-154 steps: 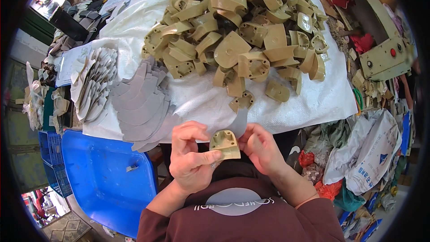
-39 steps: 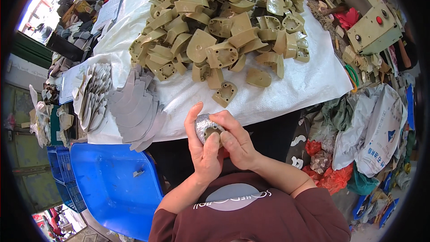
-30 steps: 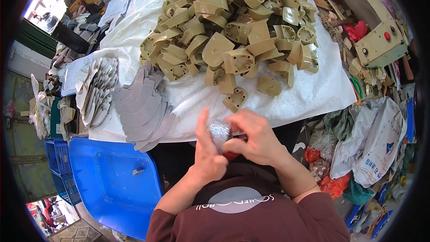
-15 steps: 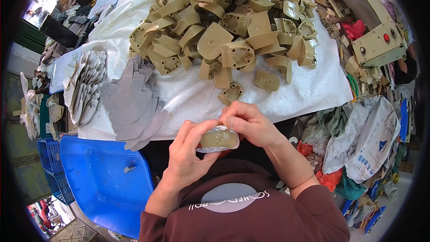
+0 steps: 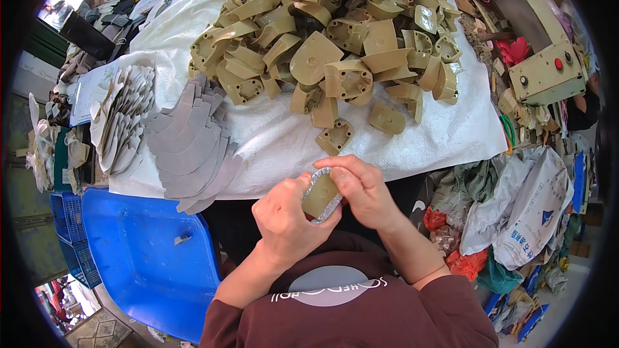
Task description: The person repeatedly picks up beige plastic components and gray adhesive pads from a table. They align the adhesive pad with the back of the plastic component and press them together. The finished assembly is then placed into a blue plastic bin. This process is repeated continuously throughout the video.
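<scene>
Part (image 5: 318, 197) just swung from crosswise to slanting away, silver strip (image 5: 331, 211) round its rim. Left hand (image 5: 287, 216) pinches its left side, right hand (image 5: 362, 190) its upper right. Held at the near edge of the surface (image 5: 406, 158). Strip looks on; I'd guess they're smoothing it.

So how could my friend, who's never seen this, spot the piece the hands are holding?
Find the white sheet heaped with tan heel pieces. Just below its near edge in the picture, the left hand and right hand hold one heel piece together. Unlike the plain tan ones above, it has a sparkly silver band around its edge.
</scene>
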{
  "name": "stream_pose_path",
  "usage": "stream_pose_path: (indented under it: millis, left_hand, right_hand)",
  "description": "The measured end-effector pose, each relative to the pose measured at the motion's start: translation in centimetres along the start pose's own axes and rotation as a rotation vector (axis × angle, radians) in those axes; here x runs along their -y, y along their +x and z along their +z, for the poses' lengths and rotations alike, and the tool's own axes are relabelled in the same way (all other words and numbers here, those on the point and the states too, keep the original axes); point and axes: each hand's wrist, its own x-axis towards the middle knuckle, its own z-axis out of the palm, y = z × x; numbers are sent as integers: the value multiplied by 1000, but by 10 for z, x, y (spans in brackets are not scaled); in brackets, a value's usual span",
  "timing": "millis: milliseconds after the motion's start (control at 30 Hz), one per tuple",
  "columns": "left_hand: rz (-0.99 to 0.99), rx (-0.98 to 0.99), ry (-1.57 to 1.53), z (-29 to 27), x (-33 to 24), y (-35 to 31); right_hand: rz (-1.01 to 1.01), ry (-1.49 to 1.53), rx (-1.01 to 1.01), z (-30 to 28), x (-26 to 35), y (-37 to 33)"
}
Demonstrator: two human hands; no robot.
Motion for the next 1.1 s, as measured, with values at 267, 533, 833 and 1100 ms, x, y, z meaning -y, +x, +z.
stream_pose_path:
  millis: [267, 533, 833, 1100]
  left_hand:
    - [-16, -84, 51, 0, 9, -3]
    - [28, -158, -27, -51, 49, -41]
    - [-804, -218, 555, -114, 123, -169]
    - [-199, -271, 298, -113, 101, -59]
  right_hand:
    - [82, 797, -43, 30, -12, -4]
    - [-526, -293, 227, 42, -9, 22]
    - [-746, -657, 68, 75, 0, 84]
    - [-849, -962, 23, 113, 8, 127]
